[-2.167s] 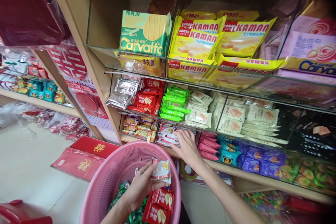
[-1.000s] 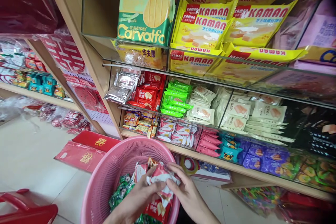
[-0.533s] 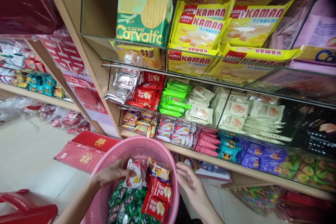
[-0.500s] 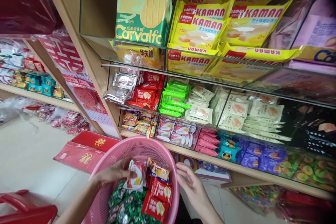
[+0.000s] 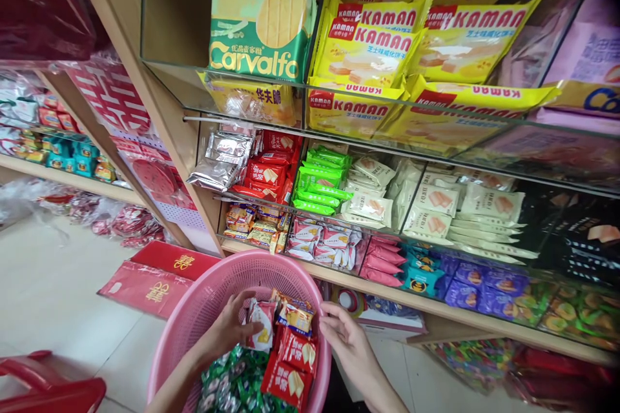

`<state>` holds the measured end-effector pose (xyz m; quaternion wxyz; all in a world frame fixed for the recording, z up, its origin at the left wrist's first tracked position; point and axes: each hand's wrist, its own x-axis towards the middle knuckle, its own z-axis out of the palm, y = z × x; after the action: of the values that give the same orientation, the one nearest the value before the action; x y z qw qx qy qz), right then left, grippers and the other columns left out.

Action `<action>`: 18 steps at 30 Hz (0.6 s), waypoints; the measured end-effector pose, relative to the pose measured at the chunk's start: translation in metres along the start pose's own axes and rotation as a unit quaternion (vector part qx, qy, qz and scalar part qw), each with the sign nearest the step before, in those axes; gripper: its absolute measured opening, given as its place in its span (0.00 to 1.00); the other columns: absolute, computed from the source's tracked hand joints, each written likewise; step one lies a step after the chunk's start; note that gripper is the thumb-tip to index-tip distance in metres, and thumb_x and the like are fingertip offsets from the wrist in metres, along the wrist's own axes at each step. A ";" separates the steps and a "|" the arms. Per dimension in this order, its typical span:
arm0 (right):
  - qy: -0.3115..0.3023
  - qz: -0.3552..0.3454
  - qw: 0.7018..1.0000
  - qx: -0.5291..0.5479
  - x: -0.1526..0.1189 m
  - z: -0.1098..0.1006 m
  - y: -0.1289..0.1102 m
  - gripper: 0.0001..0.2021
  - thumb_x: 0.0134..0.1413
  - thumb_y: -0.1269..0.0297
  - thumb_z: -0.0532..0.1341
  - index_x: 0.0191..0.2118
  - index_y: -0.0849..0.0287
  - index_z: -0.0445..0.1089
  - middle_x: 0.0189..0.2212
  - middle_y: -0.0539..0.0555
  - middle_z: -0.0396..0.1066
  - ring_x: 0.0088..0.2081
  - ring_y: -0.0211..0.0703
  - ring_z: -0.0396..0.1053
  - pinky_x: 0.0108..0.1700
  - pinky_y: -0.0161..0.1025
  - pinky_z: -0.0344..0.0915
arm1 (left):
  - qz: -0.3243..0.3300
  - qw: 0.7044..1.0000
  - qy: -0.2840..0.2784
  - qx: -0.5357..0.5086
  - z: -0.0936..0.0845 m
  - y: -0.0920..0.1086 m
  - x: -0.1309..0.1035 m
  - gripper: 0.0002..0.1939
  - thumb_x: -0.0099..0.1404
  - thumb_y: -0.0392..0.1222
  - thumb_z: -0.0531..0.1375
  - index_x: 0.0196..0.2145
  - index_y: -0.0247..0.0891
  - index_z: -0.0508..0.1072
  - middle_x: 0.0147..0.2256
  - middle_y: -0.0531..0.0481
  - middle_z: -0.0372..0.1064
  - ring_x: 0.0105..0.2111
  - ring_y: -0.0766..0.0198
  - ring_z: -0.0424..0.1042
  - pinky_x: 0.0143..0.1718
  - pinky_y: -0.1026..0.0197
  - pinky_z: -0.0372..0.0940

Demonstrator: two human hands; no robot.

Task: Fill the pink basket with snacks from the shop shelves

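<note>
A pink mesh basket (image 5: 167,329) sits low in front of me. My left hand (image 5: 225,329) reaches inside it, its fingers apart beside a white-and-red snack packet (image 5: 264,326), the thumb touching that packet. Next to this lie orange-and-blue snack packets (image 5: 295,316) and red wafer packets (image 5: 288,381). Green foil-wrapped sweets (image 5: 232,374) cover the lower part of the basket. My right hand (image 5: 346,339) is at the basket's right rim, fingertips against the rim, fingers loosely bent and apart, with nothing visible in them.
A wooden shelf (image 5: 271,246) with clear compartments stands ahead, filled with snacks, including yellow wafer bags (image 5: 368,55) and green packets (image 5: 322,181). Red gift bags (image 5: 155,284) lie on the floor to the left. A red plastic stool (image 5: 53,387) stands at the lower left.
My left hand has moved right with the white-and-red packet, which now rests against the orange-and-blue ones, and its fingers have loosened. My right hand has shifted slightly left along the rim.
</note>
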<state>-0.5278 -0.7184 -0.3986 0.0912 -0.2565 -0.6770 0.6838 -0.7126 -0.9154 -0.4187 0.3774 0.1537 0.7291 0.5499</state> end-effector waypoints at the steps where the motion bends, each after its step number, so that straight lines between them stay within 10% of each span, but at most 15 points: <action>1: -0.002 -0.002 1.000 -0.004 0.001 0.000 0.000 0.20 0.53 0.50 0.58 0.47 0.56 0.65 0.50 0.60 0.66 0.50 0.48 0.66 0.53 0.47 0.62 | -0.006 0.999 0.034 0.005 0.000 -0.003 -0.001 0.32 0.43 0.43 0.69 0.48 0.38 0.70 0.49 0.43 0.66 0.52 0.48 0.62 0.50 0.56 0.61; 5: 0.002 -0.034 0.999 -0.035 0.011 -0.002 -0.002 0.20 0.53 0.50 0.57 0.47 0.57 0.65 0.49 0.60 0.67 0.47 0.47 0.68 0.51 0.47 0.64 | -0.077 0.994 0.047 -0.058 0.003 -0.001 -0.008 0.49 0.41 0.48 0.71 0.59 0.38 0.57 0.56 0.39 0.60 0.57 0.45 0.56 0.52 0.53 0.60; 12: 0.051 -0.132 0.982 -0.129 0.050 -0.013 -0.024 0.16 0.55 0.54 0.55 0.46 0.57 0.65 0.45 0.59 0.68 0.44 0.44 0.69 0.46 0.43 0.67 | -0.091 0.981 -0.039 -0.169 0.018 -0.001 -0.007 0.51 0.50 0.49 0.66 0.64 0.42 0.42 0.47 0.46 0.71 0.43 0.54 0.71 0.45 0.55 0.65; 18: 0.080 -0.258 0.905 -0.329 0.093 -0.023 -0.046 0.15 0.59 0.61 0.50 0.50 0.57 0.62 0.48 0.58 0.67 0.47 0.44 0.68 0.50 0.43 0.65 | -0.109 0.985 0.026 -0.129 0.024 -0.025 0.009 0.62 0.52 0.53 0.64 0.63 0.31 0.21 0.43 0.44 0.73 0.40 0.54 0.73 0.42 0.57 0.65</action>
<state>-0.6064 -0.6512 -0.3737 0.2285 -0.1423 -0.8963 0.3524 -0.6959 -0.9019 -0.4477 0.4328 0.0086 0.6740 0.5985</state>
